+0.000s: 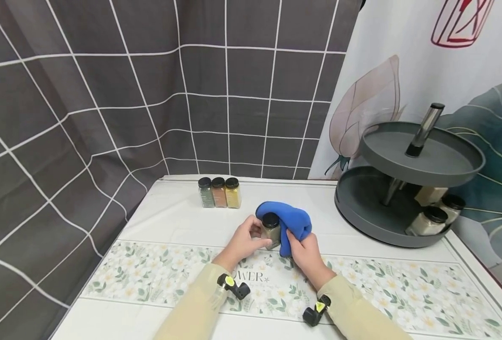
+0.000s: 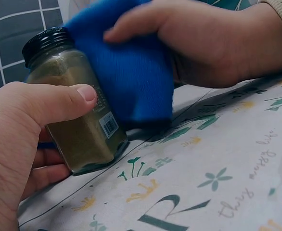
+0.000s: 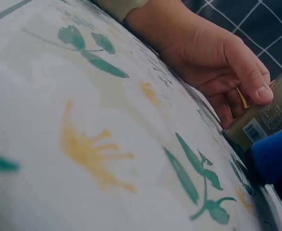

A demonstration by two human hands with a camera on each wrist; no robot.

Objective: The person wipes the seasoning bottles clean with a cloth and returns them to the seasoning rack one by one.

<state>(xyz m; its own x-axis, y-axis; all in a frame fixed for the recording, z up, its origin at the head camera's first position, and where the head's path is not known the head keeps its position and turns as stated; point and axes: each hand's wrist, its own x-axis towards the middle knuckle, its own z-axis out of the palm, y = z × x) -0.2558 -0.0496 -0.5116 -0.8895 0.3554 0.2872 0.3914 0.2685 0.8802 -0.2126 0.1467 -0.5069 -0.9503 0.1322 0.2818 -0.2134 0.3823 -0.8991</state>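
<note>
A square glass spice jar (image 2: 78, 115) with a black lid and brownish-green powder stands slightly tilted near the table's middle. My left hand (image 1: 244, 242) grips it, thumb across the front and fingers behind. A barcode label shows low on one side of the jar. My right hand (image 1: 305, 252) holds a blue cloth (image 1: 295, 222) between thumb and fingers; the cloth lies against the jar's right side and behind it. In the left wrist view the right hand (image 2: 203, 41) is a little blurred, and part of its fingers is hidden by the cloth.
Three spice jars (image 1: 219, 192), green, orange and yellow, stand in a row at the back. A dark grey two-tier turntable rack (image 1: 361, 222) is at the right, with several jars (image 1: 429, 222) on its lower tier. A floral runner (image 1: 157, 269) crosses the white table (image 1: 148, 217).
</note>
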